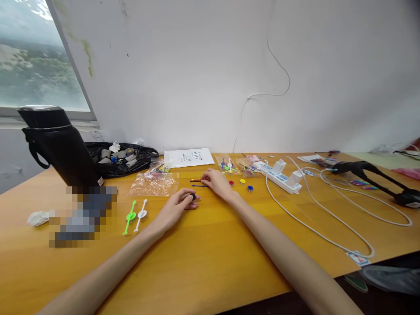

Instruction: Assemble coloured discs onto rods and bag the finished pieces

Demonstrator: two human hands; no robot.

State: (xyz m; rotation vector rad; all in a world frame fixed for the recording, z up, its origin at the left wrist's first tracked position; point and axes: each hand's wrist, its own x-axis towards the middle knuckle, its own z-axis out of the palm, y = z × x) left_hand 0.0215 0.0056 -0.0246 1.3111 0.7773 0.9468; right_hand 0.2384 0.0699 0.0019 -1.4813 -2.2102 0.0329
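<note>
Between the fingers and thumb of my left hand (177, 208) is a small round black disc (193, 197). My right hand (216, 181) is over a few plastic spinner arrows, its fingertips closed at their right ends. A black arrow (194, 181) lies beside red and yellow ones, partly hidden by those fingers; which one they grip is hard to tell. Just below is a blue arrow (197, 186). To the left lie a green spinner (131, 217) and a white spinner (142, 214), each an arrow on a round base. Red (231, 183), yellow (243, 181) and blue discs (250, 188) sit right of my right hand.
A black thermos (62, 148) stands at left by a black bag (144, 157) of odds and ends. Clear plastic bags (154, 183) and a white packet (188, 157) lie farther back. At right are a power strip (282, 178), looping white cable (321, 214) and a black strapped frame (370, 173).
</note>
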